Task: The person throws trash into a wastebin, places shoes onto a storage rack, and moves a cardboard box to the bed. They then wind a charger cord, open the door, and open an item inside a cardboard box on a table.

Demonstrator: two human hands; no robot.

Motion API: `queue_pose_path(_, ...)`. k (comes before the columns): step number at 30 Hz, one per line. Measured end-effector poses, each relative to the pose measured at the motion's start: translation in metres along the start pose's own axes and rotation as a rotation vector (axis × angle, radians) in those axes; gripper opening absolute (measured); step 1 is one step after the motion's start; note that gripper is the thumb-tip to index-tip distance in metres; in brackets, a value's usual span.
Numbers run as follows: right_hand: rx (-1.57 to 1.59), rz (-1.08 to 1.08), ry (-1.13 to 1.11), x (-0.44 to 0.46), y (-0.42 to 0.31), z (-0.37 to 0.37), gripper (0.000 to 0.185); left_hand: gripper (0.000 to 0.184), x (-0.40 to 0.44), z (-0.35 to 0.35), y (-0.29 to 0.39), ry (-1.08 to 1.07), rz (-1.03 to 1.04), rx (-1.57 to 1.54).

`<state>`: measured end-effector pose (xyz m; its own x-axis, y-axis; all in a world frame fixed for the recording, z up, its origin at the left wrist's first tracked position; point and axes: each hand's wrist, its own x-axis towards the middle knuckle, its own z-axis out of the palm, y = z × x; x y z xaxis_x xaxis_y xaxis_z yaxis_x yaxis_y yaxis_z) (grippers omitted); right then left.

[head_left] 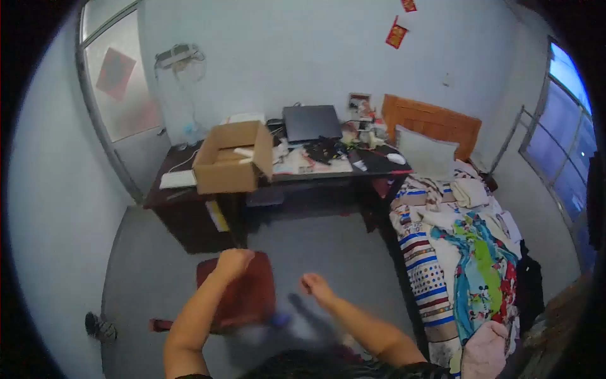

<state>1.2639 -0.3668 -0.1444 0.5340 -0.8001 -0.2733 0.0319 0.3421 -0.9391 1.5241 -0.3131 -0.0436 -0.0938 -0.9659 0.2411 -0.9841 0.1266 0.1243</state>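
Observation:
My left hand (234, 263) is held in the air over the reddish-brown seat of a chair (255, 297), its fingers curled in. I cannot see its palm, and nothing sticks out of it. To the right of the chair, my right hand (317, 288) hangs above the grey floor (353, 252), closed in a loose fist with nothing showing in it. Both hands are apart from each other, and neither visibly touches anything. Beyond them, an open cardboard box (228, 177) stands on a dark desk (170, 211), with something white inside.
The desk also bears a dark laptop (311, 124), a white keyboard (178, 180), a white mouse (396, 158) and tangled black items (325, 150). On the right is a bed with striped bedding (424, 252), a pillow (426, 151) and a colourful blanket (483, 271). Shoes (101, 327) lie at the left wall.

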Motion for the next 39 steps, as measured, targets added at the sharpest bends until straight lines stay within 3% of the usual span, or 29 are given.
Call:
queue_pose_path(4,-0.024,-0.026,-0.001,0.029,-0.028,-0.119,0.02,0.016,0.114,0.031,0.054,0.042,0.233,-0.026)
queue_pose_path(10,-0.001,-0.024,0.174,0.067,-0.083,-0.237,0.02,0.013,0.242,0.072,0.137,-0.119,0.202,-0.026)
queue_pose_path(15,-0.013,-0.037,0.111,0.124,-0.1,-0.287,0.019,0.018,0.298,0.101,0.154,0.001,0.218,-0.151)
queue_pose_path(17,0.041,-0.12,0.003,0.15,-0.103,-0.295,0.02,0.021,0.314,0.11,0.148,-0.027,0.163,-0.16)
queue_pose_path(20,-0.04,-0.144,0.059,0.199,-0.1,-0.293,0.021,0.022,0.34,0.134,0.122,-0.075,0.08,-0.175)
queue_pose_path(23,-0.236,0.106,0.072,0.245,-0.123,-0.285,0.021,0.024,0.365,0.151,0.09,-0.053,0.088,-0.195)
queue_pose_path(25,-0.139,0.039,0.091,0.275,-0.126,-0.273,0.023,0.024,0.385,0.169,0.063,-0.001,0.13,-0.199)
queue_pose_path(28,-0.126,0.024,0.08,0.327,-0.135,-0.264,0.025,0.027,0.416,0.168,0.034,-0.211,-0.008,-0.218)
queue_pose_path(34,-0.147,-0.026,0.031,0.4,-0.165,-0.237,0.023,0.023,0.463,0.191,-0.03,0.035,0.027,-0.302)
queue_pose_path(37,-0.126,0.008,0.028,0.434,-0.169,-0.225,0.022,0.022,0.485,0.176,-0.042,0.02,-0.033,-0.337)
queue_pose_path(39,-0.151,0.032,-0.024,0.463,-0.177,-0.222,0.023,0.022,0.499,0.166,-0.053,0.148,-0.019,-0.327)
